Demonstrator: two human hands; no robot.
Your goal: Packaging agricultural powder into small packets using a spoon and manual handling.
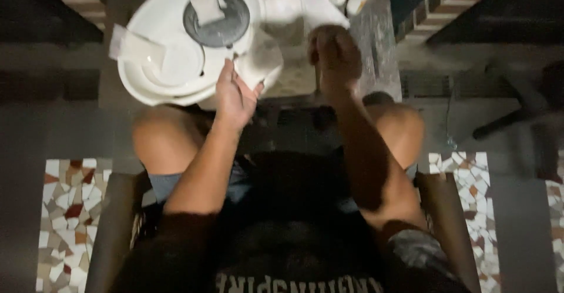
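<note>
The left hand [235, 96] lies open against the white basin [158, 64] just above it, the right hand [336, 55] closed beside it, so a nudge could tip the basin off the worktop [376, 40] edge.

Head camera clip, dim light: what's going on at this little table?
A person sits in a chair at a small stone-topped table, looking down over bare knees. The left hand rests open against the edge of a round white appliance base with a dark grey disc at its centre. The right hand is closed in a fist above the tabletop; whether it holds anything cannot be made out. White plastic parts lie at the far edge. Mosaic floor tiles show on both sides.
</note>
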